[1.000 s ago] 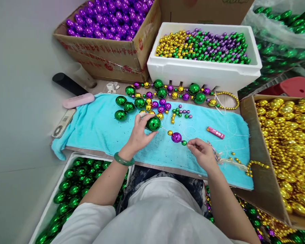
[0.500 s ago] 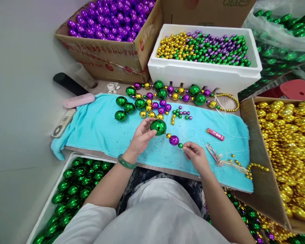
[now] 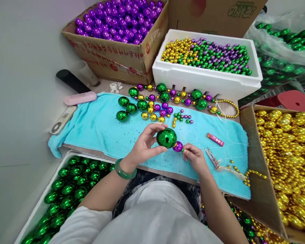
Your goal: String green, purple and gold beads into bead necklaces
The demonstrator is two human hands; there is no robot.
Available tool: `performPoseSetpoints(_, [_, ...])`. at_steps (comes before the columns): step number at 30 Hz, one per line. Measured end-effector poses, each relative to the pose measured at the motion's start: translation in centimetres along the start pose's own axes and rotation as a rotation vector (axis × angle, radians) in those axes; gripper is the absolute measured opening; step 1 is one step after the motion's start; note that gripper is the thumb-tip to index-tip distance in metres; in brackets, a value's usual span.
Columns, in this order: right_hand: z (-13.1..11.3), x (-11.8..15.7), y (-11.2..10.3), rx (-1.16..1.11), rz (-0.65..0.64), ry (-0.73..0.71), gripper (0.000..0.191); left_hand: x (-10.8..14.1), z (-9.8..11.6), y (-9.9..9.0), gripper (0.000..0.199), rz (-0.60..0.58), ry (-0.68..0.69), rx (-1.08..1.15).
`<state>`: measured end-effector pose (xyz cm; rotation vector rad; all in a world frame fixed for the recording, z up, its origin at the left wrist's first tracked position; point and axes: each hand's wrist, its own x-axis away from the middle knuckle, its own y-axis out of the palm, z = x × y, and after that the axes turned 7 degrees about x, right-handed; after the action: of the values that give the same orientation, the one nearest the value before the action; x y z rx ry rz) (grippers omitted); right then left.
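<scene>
My left hand [image 3: 144, 145] grips a large shiny green ball [image 3: 166, 137] over the turquoise towel [image 3: 96, 127]. Pressed against that ball sits a purple bead [image 3: 178, 146] on a thin string, with a small green bead beside it. My right hand [image 3: 194, 157] pinches the string right next to the purple bead. Loose green balls [image 3: 127, 108], gold and purple beads [image 3: 155, 112] lie on the towel behind my hands. A finished bead strand [image 3: 183, 96] runs along the towel's far edge.
A cardboard box of purple balls [image 3: 122, 20] and a white foam box of small mixed beads [image 3: 205, 54] stand at the back. Gold balls fill a box [image 3: 284, 152] at right, green balls a tray [image 3: 66, 193] at lower left. A pink lighter [image 3: 215, 139] and snips [image 3: 212, 157] lie right.
My left hand slid the green ball along the string toward my right hand. The beads, spread apart a second ago, now sit bunched together. Both hands moved closer to me.
</scene>
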<state>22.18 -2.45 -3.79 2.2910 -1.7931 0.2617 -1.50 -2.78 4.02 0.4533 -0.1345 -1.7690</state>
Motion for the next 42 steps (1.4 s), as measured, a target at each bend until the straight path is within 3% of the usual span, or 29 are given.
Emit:
performPoseSetpoints(8, [0.5,0.0,0.9,-0.169,-0.037,0.066,0.028,0.1,0.3,0.4,0.049,-0.004,0.014,0.122])
performPoseSetpoints(19, [-1.9,0.8,1.2,-0.07,0.029,0.037,0.023,0.2,0.2,-0.2,0.05,0.092,-0.01,0.06])
performPoseSetpoints(21, [-2.6,0.9,1.4,-0.122,0.039,0.055,0.028,0.0,-0.2,-0.2,0.045,0.155,-0.043,0.09])
performPoseSetpoints(24, [-3.1,0.9,1.5,-0.197,0.071,0.075,0.033,-0.6,-1.0,-0.5,0.025,0.364,-0.096,0.092])
performPoseSetpoints(27, [-2.8,0.5,0.9,-0.214,0.14,0.103,0.03,-0.9,-1.7,-0.7,0.021,0.493,-0.142,0.008])
performPoseSetpoints(30, [-2.2,0.1,-0.3,-0.047,0.213,0.136,0.026,-1.0,-2.2,-0.5,0.019,0.476,-0.155,-0.108])
performPoseSetpoints(34, [-2.7,0.3,-1.6,0.656,0.473,0.045,0.018,-1.3,-2.1,0.3,0.016,0.454,-0.11,-0.208])
performPoseSetpoints(36, [-3.8,0.7,-1.5,0.939,0.53,0.004,0.017,-1.5,-1.9,0.7,0.016,0.433,-0.091,-0.218])
performPoseSetpoints(39, [-5.8,1.4,0.2,1.019,0.469,-0.119,0.017,-1.8,-1.2,1.3,0.014,0.434,-0.023,-0.251])
performPoseSetpoints(42, [-7.1,1.4,2.9,0.813,0.262,-0.411,0.023,-1.9,-0.2,1.6,0.011,0.432,0.041,-0.264])
